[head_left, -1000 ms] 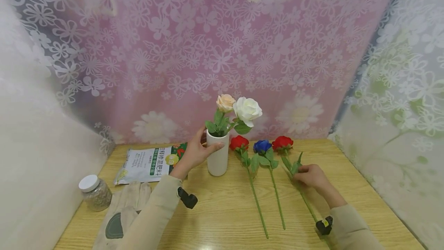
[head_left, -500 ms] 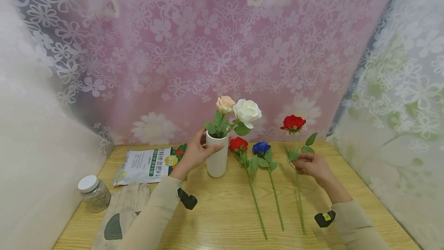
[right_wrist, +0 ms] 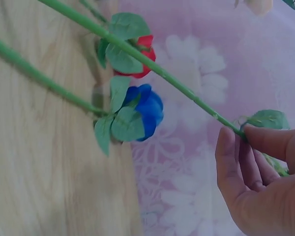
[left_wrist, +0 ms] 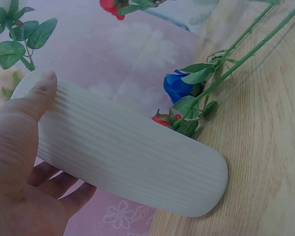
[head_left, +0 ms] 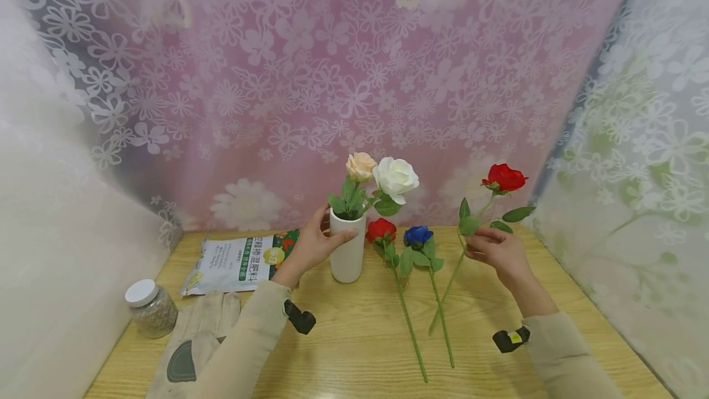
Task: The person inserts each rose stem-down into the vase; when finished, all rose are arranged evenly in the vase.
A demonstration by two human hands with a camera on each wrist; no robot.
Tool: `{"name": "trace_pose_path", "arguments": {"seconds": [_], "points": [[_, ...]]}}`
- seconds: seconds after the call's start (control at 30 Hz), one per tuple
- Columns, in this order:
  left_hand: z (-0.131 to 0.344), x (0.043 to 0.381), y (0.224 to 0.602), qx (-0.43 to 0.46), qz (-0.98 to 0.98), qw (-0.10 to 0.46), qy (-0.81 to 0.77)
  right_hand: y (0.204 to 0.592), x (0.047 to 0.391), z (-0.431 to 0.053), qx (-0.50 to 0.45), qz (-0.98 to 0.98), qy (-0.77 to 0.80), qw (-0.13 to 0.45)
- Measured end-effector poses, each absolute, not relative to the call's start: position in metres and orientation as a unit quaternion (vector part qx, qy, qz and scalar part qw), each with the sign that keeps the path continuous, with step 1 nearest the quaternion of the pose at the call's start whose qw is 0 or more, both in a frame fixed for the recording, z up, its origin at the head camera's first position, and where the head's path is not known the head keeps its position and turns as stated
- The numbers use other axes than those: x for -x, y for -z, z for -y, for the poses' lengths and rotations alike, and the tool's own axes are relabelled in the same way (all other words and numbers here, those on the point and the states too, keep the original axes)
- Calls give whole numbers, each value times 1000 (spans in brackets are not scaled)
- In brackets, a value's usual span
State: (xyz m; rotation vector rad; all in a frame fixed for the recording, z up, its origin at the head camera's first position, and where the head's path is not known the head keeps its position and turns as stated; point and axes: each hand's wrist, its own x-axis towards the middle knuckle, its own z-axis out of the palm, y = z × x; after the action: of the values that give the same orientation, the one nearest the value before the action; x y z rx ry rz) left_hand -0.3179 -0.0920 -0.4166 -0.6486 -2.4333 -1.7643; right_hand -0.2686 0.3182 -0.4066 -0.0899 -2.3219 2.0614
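Note:
My left hand (head_left: 317, 244) holds a white ribbed vase (head_left: 348, 258) near its rim, thumb across the front and fingers behind. A peach rose (head_left: 361, 165) and a white rose (head_left: 396, 177) stand in the vase. Raised over the table's right side, a long-stemmed red rose (head_left: 505, 177) is pinched just below its leaves by my right hand (head_left: 500, 256). It tilts, bloom to the right and stem end to the left; in the right wrist view, thumb and fingers meet on its stem (right_wrist: 172, 78). Between the hands lie another red rose (head_left: 380, 228) and a blue rose (head_left: 418, 236).
A printed bag (head_left: 227, 263) lies left of the vase. Nearer, beside my left sleeve, are a white-lidded jar (head_left: 152, 313) and a beige work glove (head_left: 185, 331). A flowered pink curtain (head_left: 299, 91) hangs behind the wooden table (head_left: 343, 337).
My right hand has lifted the red rose from the table. Its bloom has risen and moved right, while the stem's lower end has swung left. My left hand stays on the vase.

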Motion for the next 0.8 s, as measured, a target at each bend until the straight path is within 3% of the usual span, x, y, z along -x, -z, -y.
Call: {"name": "trace_pose_path", "arguments": {"seconds": [0.4,0.8], "points": [[92,317,413,219,783,30,581,378,268,-295,29,661,-746,74],[92,319,416,221,787,34,576,353,271,-271,-33,561,-821,100]]}}
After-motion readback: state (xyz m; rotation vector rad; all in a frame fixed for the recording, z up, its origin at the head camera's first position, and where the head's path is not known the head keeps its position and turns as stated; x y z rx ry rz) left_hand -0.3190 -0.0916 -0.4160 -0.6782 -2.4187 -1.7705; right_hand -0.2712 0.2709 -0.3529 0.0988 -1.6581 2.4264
